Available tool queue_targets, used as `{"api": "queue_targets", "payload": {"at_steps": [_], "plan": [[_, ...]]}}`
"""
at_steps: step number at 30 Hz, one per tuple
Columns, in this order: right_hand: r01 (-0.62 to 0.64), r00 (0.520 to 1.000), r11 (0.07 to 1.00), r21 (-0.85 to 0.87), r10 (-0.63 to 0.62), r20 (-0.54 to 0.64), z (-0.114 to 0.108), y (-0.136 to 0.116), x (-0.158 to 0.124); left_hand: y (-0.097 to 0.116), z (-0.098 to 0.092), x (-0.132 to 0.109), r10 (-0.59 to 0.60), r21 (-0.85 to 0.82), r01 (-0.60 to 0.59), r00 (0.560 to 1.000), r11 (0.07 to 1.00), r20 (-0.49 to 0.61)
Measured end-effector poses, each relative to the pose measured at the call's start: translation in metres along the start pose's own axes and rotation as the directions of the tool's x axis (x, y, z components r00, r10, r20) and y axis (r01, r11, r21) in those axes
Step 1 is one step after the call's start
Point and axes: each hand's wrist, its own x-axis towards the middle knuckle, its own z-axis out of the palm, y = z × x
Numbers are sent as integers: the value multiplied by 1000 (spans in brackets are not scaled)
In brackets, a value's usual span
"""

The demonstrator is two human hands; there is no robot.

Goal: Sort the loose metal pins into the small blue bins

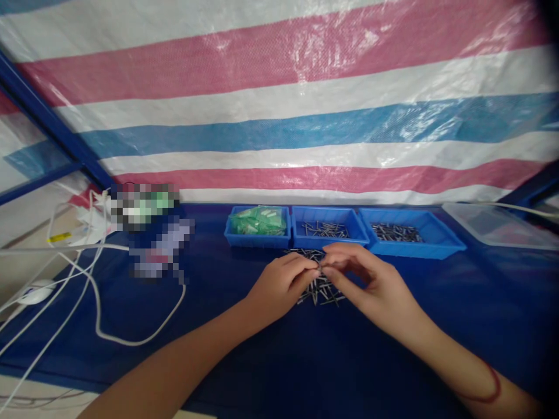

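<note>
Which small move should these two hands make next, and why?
Probably ease the right hand slightly away from the left hand: their fingertips nearly meet above the pile of thin metal pieces, and whatever they may pinch is too small to make out, so parting them could show what each holds.

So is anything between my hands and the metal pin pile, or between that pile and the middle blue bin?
Nothing visible stands between your left hand or right hand and the pile of metal pins. Before the middle blue bin, I see only your right hand, hiding part of the gap.
</note>
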Motion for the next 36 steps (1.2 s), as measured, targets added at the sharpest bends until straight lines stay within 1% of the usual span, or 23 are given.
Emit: {"api": "queue_targets", "payload": {"at_steps": [3,7,9,12,17,19,23,25,28,30,32,33,36], "plan": [[-65,997,992,112,69,-32,5,1,-3,1,0,0,-17,-31,16,999,999,-33],[-117,991,978,173,127,-47,7,-1,-4,3,2,-1,-42,-42,41,998,998,-47],[-113,990,978,176,126,-69,8,-3,-4,4,3,-1,-56,-41,54,997,998,-60],[-71,993,990,125,82,-81,8,-6,-4,6,3,-1,-48,-37,46,997,998,-68],[18,999,998,58,-16,-43,4,-6,-5,6,1,-1,-22,-16,21,999,1000,-45],[37,998,999,35,-35,-46,3,-5,-4,6,0,-1,-30,-14,30,997,999,-67],[54,997,998,-39,-56,-51,2,-1,-2,8,-5,-1,-36,-11,35,988,999,-149],[75,997,994,-81,-78,-28,2,1,-1,9,-6,-1,-33,-11,31,984,999,-176],[120,993,985,-126,-119,17,1,1,2,9,-7,0,-46,-7,45,982,999,-185],[139,990,978,-154,-138,17,-2,2,6,8,-7,0,-73,6,75,982,997,-172],[137,989,969,-206,-145,-24,-10,5,11,6,-8,0,-83,50,92,986,995,-146],[127,987,961,-246,-147,-65,-17,9,14,4,-8,0,-74,90,85,989,992,-127],[30,963,912,-410,-137,-234,-42,27,24,1,-11,1,-5,248,12,1000,969,-30]]}}
